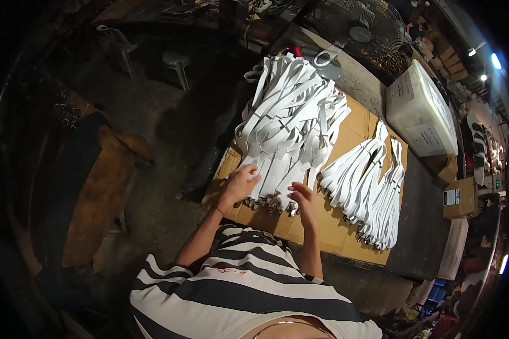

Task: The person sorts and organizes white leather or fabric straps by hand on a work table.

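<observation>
A large heap of white lanyards with metal clips lies on a cardboard sheet in front of me. My left hand is at the heap's lower left edge, its fingers bent around a white strap near the clip ends. By the lower right of the heap is my right hand, its fingers apart and slightly curled, with nothing visible in them. Metal clips stick out along the near edge between both hands. To the right, two flatter bundles of white lanyards lie fanned out, clips toward me.
Beyond the table's right side stands a white lidded plastic bin, with a small cardboard box nearer. A fan is at the back. On the left floor are a plastic stool and a brown sheet-covered surface.
</observation>
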The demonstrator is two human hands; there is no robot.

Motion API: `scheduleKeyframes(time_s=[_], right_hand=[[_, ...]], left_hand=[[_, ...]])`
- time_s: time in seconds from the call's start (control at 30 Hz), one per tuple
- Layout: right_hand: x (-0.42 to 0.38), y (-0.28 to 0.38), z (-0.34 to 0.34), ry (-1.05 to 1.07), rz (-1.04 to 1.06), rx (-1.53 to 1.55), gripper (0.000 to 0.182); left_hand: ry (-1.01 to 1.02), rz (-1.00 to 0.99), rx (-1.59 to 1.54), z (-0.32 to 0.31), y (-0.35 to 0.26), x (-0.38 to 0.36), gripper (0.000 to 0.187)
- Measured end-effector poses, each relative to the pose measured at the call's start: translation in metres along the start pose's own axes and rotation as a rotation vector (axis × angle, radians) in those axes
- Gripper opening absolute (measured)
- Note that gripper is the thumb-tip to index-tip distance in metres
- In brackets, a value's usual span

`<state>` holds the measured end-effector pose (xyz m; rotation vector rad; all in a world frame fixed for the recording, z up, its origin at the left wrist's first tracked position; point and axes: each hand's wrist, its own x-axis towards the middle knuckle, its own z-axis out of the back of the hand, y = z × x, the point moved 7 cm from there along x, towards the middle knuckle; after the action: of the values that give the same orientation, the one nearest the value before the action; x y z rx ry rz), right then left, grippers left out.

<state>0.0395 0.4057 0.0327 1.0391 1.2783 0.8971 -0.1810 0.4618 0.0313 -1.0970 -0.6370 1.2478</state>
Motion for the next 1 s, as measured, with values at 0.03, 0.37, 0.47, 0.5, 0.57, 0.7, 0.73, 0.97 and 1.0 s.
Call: scheduleKeyframes(time_s=[0.03,0.37,0.47,0.5,0.57,0.7,0.73,0.97,1.0], right_hand=[[0.002,-0.003,0.004,0.001,0.003,-0.001,0.029],[0.002,-0.036,-0.008,0.008,-0.156,0.027,0.020],[0.000,-0.025,-0.055,0.100,-0.178,0.221,0.020],[0.001,-0.020,-0.071,0.109,-0.182,0.275,0.023],[0.011,-0.030,-0.087,0.121,-0.212,0.397,0.029],[0.019,0.002,-0.105,0.283,-0.260,0.623,0.039],[0.024,0.006,-0.099,0.166,-0.279,0.637,0.041],[0.035,0.024,-0.089,0.315,-0.314,0.629,0.025],[0.028,0.033,-0.090,0.252,-0.288,0.547,0.023]], left_hand=[[-0.035,0.028,0.103,0.015,0.005,0.002,0.036],[-0.267,-0.084,0.650,0.022,0.025,0.000,0.031],[-0.284,-0.075,0.620,0.023,0.015,-0.003,0.027],[-0.179,-0.024,0.331,0.016,0.023,-0.002,0.024],[-0.068,0.026,0.049,0.008,0.017,-0.010,0.021],[0.123,-0.101,-0.379,-0.022,-0.012,-0.035,0.018],[0.281,0.159,-0.508,-0.029,-0.014,-0.044,0.018],[0.140,0.167,-0.848,-0.025,-0.025,-0.010,0.024],[0.150,0.169,-0.853,-0.027,-0.025,0.000,0.024]])
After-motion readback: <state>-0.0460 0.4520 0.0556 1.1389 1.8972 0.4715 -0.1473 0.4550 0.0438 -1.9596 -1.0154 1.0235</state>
